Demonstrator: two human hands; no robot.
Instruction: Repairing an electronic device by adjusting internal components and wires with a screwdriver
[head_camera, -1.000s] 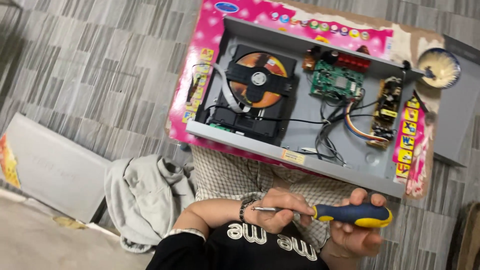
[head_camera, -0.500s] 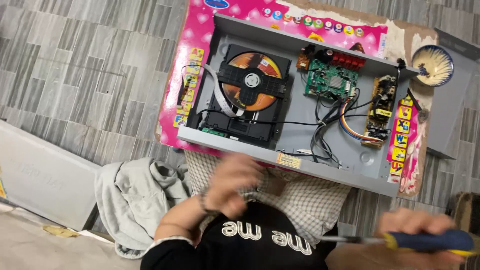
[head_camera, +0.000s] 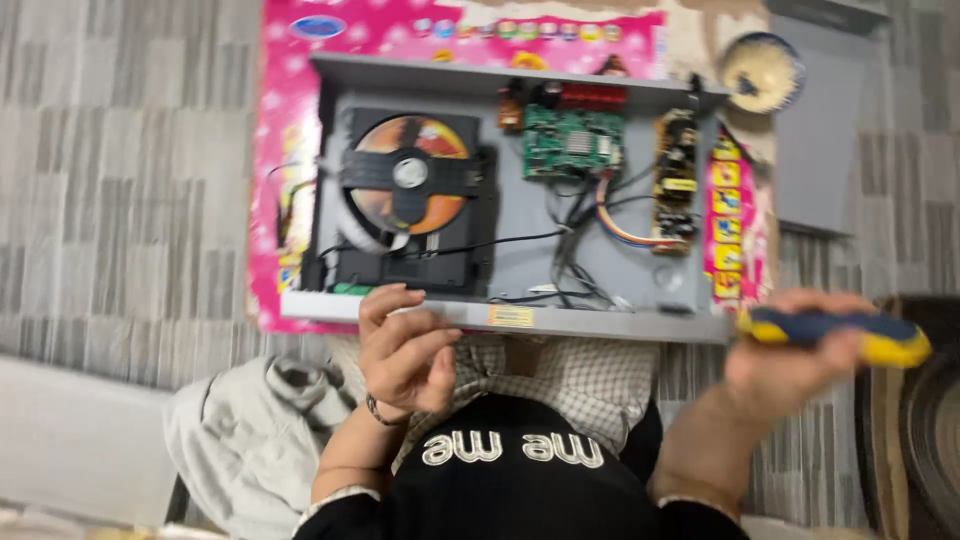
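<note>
The person sits on the floor with an opened disc player laid out in front of their knees, resting on a flattened pink cardboard box. The player's top cover is already off: what looks like that grey cover lies at about two o'clock from the chassis, and just beside it sits a small round dish whose contents I cannot make out.

Inside the chassis, everything appears to be in place. The disc drive with an orange disc under its black clamp sits at nine o'clock, the green main board at twelve, and the narrow power board at three, with black and coloured wires running between them. No board looks lifted or unplugged, so by my reckoning the work has got as far as opening the case and not much further.

The left hand is at six o'clock, fingers loosely curled and empty, their tips touching the near edge of the chassis just below the drive. The right hand is off at four o'clock, clear of the player, fingers wrapped around a blue-and-yellow screwdriver handle; it is blurred and I cannot see the shaft. A grey garment lies bunched by the left elbow.
</note>
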